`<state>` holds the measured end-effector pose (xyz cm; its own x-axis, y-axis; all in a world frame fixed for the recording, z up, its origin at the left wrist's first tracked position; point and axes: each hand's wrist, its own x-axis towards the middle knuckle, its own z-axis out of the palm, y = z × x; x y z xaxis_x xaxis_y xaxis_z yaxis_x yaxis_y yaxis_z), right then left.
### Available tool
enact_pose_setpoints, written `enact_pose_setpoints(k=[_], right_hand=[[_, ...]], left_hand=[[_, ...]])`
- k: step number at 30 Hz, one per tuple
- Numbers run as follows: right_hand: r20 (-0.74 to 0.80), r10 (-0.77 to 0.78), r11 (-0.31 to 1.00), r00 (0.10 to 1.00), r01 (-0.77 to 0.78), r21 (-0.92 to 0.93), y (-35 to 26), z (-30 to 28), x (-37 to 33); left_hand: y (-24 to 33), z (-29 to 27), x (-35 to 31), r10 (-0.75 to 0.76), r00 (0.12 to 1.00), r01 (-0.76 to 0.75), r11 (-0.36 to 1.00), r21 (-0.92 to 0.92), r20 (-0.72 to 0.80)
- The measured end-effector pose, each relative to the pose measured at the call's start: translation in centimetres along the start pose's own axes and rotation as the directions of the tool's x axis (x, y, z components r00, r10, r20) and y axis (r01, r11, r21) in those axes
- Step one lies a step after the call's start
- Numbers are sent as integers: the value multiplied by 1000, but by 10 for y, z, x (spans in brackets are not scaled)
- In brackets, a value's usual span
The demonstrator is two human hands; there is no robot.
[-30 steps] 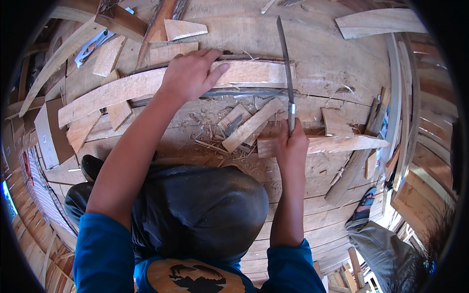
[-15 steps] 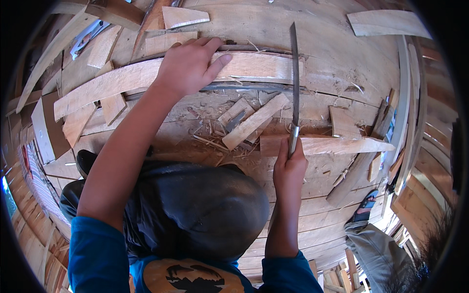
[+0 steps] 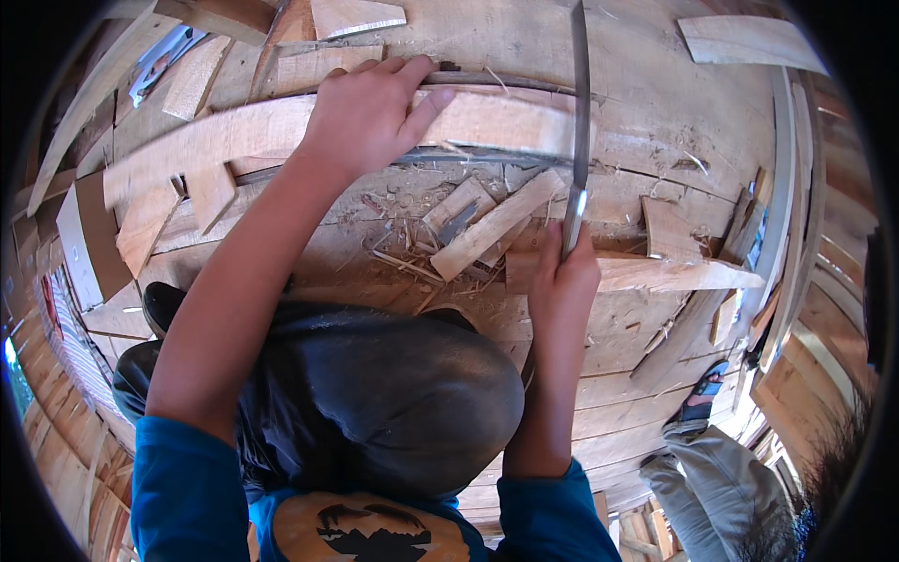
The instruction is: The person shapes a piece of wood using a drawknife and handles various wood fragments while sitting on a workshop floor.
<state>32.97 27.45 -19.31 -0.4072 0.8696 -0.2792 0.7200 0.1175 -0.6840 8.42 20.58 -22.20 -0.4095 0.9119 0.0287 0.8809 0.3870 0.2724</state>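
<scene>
Wooden plank (image 3: pixel 487 122), long and slightly curved, lies across the far part of the plank floor (image 3: pixel 655 75), running from the left side toward the middle. The left hand (image 3: pixel 370 117) rests flat on top of it, fingers spread and reaching over its far edge, pressing it down. The right hand (image 3: pixel 562 281) is wrapped tight around the handle of a long knife (image 3: pixel 579 122), whose thin blade points away from the person and crosses the right end of the plank. Just below the plank, wood shavings (image 3: pixel 412 253) and short offcuts (image 3: pixel 496 225) are scattered on the floor. A thicker wooden block (image 3: pixel 674 274) lies to the right of the right hand, touching it. The person's bent knee in dark trousers (image 3: pixel 375 393) fills the near middle. At the near right corner, another person's sandalled foot (image 3: pixel 698 407) stands on the floor, well apart from the work.
</scene>
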Motion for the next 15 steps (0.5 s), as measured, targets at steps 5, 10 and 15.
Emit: enact_pose_setpoints(k=[5,10,15], right_hand=[[14,5,997,1000,-4,-83,-8,-1,19],[-33,1,1000,999,0,15,7,-22,-12],[31,-10,998,999,12,-60,8,-9,8]], left_hand=[[4,2,-2,-27,996,29,999,24,-80],[6,1,-1,-63,996,64,998,13,-61],[3,5,1,-75,995,78,996,35,-61]])
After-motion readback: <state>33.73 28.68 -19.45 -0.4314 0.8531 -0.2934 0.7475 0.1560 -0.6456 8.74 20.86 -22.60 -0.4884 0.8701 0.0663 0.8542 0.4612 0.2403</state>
